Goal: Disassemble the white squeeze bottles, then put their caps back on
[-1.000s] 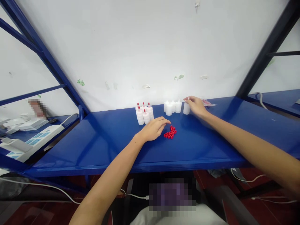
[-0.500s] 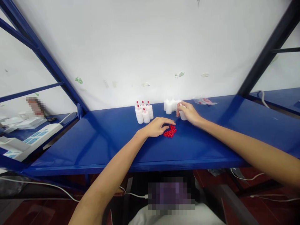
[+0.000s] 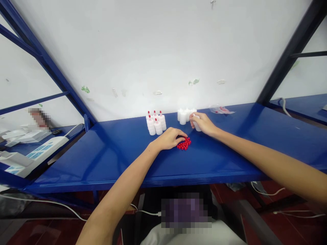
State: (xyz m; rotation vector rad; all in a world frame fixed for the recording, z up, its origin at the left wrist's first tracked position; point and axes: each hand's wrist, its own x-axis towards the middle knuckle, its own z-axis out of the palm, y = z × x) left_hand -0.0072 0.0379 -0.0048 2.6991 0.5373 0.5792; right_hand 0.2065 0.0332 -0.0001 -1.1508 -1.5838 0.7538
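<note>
My right hand (image 3: pixel 201 123) is closed round a small white bottle (image 3: pixel 196 126), just above or on the blue table. Beside a pile of small red caps (image 3: pixel 184 144), my left hand (image 3: pixel 172 138) has its fingertips at the pile's upper left edge, bent toward the caps; whether one is pinched cannot be made out. White bottles with red tips (image 3: pixel 158 126) stand in a group to the left, beyond my left hand. Another group of white bottles without red caps (image 3: pixel 182 117) stands behind, between my hands and partly hidden by my right hand.
A clear plastic bag with red bits (image 3: pixel 222 110) lies near the wall at the back right of the blue table (image 3: pixel 107 153). Blue metal posts rise at both sides. A white power strip (image 3: pixel 38 154) is at the far left.
My left fingers have drawn in and bent down at the red caps. My right hand, holding the bottle, has shifted slightly left. The whole view has moved a little.
</note>
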